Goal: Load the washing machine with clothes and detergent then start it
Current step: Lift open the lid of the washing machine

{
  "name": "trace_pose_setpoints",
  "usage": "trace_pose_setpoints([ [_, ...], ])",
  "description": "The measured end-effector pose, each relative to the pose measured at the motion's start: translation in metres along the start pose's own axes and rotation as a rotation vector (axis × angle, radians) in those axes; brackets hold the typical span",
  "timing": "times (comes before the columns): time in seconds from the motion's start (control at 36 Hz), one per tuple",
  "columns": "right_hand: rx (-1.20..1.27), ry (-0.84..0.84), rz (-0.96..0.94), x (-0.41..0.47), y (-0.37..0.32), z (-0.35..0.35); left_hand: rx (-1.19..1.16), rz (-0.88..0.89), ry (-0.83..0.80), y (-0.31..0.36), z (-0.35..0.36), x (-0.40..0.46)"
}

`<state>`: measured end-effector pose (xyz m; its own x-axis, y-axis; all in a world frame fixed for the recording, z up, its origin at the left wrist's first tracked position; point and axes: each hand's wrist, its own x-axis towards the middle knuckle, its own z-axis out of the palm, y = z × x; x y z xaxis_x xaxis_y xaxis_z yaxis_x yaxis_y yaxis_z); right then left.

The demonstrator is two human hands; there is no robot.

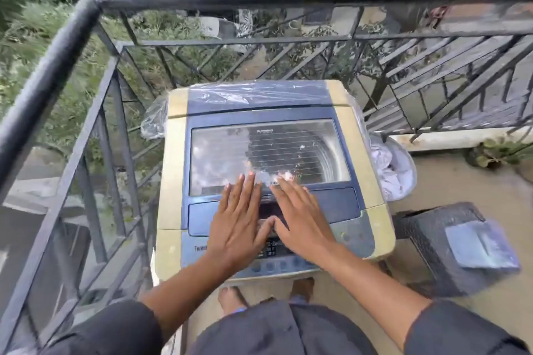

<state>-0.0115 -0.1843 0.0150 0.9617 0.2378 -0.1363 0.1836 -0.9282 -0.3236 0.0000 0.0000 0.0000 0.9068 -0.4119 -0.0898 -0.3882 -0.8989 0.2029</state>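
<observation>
A top-loading washing machine (173,181), yellowed cream with a blue top, stands in front of me on a balcony. Its glass lid (288,147) is closed and the steel drum shows through it. My left hand (239,219) lies flat with straight fingers on the lid's front edge. Beside it, my right hand (300,219) lies flat the same way, thumbs nearly touching. Both cover part of the control panel (277,256), whose buttons show below my palms. A basket of white clothes (395,170) sits to the machine's right.
A black metal railing (86,72) encloses the balcony on the left and behind the machine. A dark woven stool (427,242) with a blue packet (481,245) on it stands to the right. Clear plastic wrap (245,92) covers the machine's rear.
</observation>
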Motion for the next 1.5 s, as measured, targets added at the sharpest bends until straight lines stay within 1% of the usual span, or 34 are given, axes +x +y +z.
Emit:
trace_pose_setpoints([
  [0.08, -0.031, 0.012, -0.032, -0.011, 0.007, 0.010, -0.025, -0.010, -0.060, 0.009, 0.005, -0.013],
  [0.14, -0.027, 0.039, -0.060, -0.020, 0.011, 0.018, -0.024, 0.000, -0.070, 0.014, 0.012, -0.026],
  [0.22, -0.042, 0.098, -0.103, -0.031, 0.016, 0.026, -0.003, 0.047, -0.050, 0.017, 0.015, -0.039],
  [0.28, -0.058, 0.103, -0.115, -0.035, 0.018, 0.028, 0.006, 0.064, -0.045, 0.017, 0.019, -0.046],
  [0.44, -0.050, 0.130, -0.105, -0.031, 0.017, 0.023, -0.009, 0.055, 0.006, 0.021, 0.015, -0.042],
  [0.61, -0.027, 0.031, -0.033, -0.019, 0.015, 0.012, -0.014, 0.045, 0.026, 0.023, 0.008, -0.023],
  [0.75, 0.022, -0.026, -0.026, -0.018, 0.014, 0.006, -0.070, 0.020, 0.020, 0.023, 0.005, -0.021],
  [0.94, 0.098, -0.025, -0.009, -0.015, 0.013, -0.001, -0.086, -0.011, 0.041, 0.026, -0.007, -0.026],
  [1.03, 0.102, 0.032, -0.024, -0.016, 0.013, -0.005, -0.076, 0.015, 0.099, 0.026, -0.014, -0.028],
  [1.19, 0.136, 0.257, -0.101, -0.015, 0.010, -0.028, -0.087, 0.054, 0.265, 0.026, -0.042, -0.023],
  [1.36, 0.245, 0.461, -0.172, -0.005, 0.001, -0.075, -0.122, 0.009, 0.409, 0.035, -0.088, -0.011],
  [1.5, 0.231, 0.565, -0.205, 0.013, -0.007, -0.114, -0.106, -0.027, 0.528, 0.037, -0.124, 0.012],
])
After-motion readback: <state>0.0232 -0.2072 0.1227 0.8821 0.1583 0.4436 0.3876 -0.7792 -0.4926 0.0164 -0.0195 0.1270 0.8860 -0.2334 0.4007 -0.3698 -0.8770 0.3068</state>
